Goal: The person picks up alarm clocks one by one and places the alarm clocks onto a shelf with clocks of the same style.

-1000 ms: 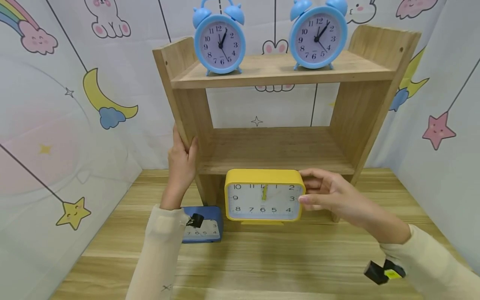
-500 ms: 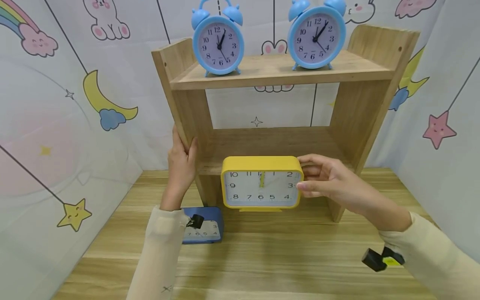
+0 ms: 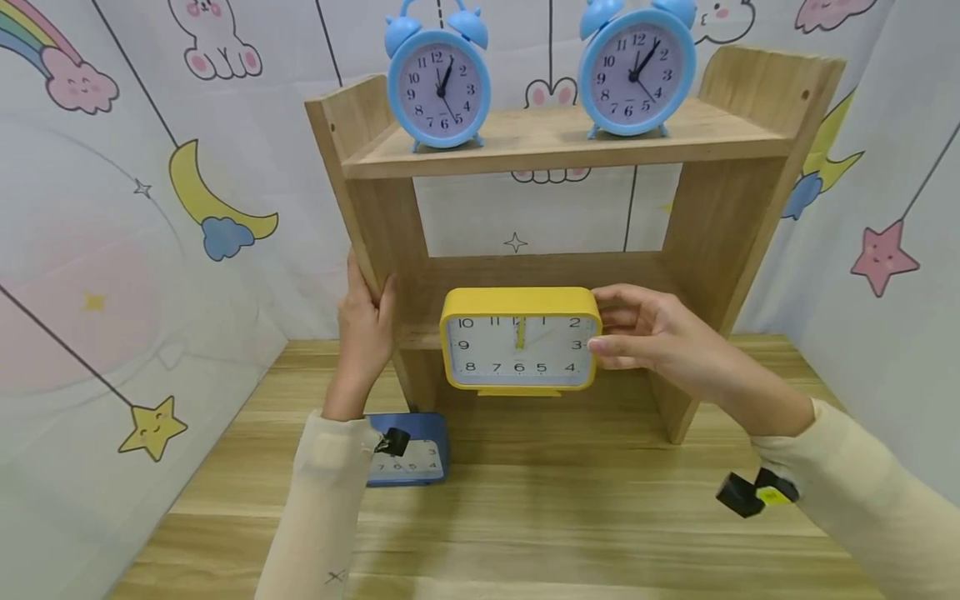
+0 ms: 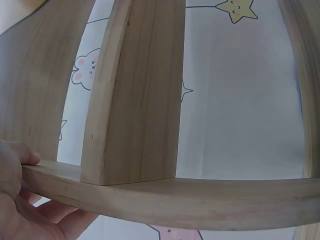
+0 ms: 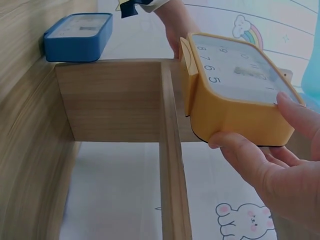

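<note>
A yellow rectangular clock (image 3: 520, 342) is held up in front of the middle shelf (image 3: 547, 275), its dial facing me. My right hand (image 3: 652, 337) grips its right end, thumb on the front edge and fingers behind; the right wrist view shows the same hold on the yellow clock (image 5: 240, 90). My left hand (image 3: 365, 321) holds the left side panel of the wooden shelf unit (image 3: 367, 208). In the left wrist view, thumb and fingers of the left hand (image 4: 25, 195) wrap the panel's edge.
Two light-blue twin-bell alarm clocks, a left one (image 3: 438, 87) and a right one (image 3: 637, 73), stand on the top shelf. A blue rectangular clock (image 3: 420, 450) stands on the wood-grain table (image 3: 540, 533), partly behind my left forearm. Patterned cloth hangs around.
My right hand has raised the yellow clock from below the middle shelf's edge to about that shelf's height. My left hand stays on the side panel.
</note>
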Demonstrator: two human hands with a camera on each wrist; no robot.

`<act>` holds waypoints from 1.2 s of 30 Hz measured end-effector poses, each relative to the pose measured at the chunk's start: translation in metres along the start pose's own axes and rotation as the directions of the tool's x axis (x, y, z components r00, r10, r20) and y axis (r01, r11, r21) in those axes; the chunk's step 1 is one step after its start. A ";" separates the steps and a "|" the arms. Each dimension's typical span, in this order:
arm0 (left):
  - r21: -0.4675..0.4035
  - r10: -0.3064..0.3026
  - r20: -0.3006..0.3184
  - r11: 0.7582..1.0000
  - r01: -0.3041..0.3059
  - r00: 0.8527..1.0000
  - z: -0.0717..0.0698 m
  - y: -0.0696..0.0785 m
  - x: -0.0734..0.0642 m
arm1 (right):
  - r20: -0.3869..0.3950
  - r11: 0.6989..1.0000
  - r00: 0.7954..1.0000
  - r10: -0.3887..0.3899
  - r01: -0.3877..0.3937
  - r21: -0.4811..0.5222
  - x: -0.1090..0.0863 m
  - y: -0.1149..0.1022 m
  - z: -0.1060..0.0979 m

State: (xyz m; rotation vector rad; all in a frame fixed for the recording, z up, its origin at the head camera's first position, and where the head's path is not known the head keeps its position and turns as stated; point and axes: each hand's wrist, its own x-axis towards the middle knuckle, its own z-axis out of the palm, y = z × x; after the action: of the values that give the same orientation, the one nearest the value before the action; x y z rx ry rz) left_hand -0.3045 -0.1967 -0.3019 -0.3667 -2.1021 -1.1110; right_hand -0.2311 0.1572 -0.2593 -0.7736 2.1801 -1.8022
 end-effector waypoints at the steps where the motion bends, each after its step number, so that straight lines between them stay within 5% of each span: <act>1: 0.000 0.001 -0.003 1.000 -0.001 1.000 0.000 0.000 0.000 | -0.002 1.000 1.000 -0.003 0.003 -0.003 0.001 -0.001 0.000; 36: 0.002 0.008 -0.018 1.000 -0.008 1.000 0.001 -0.002 0.001 | -0.032 0.997 0.999 0.027 -0.025 0.079 0.065 -0.008 0.002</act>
State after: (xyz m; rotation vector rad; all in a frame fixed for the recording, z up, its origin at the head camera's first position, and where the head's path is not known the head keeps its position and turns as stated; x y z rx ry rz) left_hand -0.3067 -0.1972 -0.3028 -0.3621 -2.0843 -1.1037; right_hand -0.2831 0.1212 -0.2407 -0.7006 2.1153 -1.8878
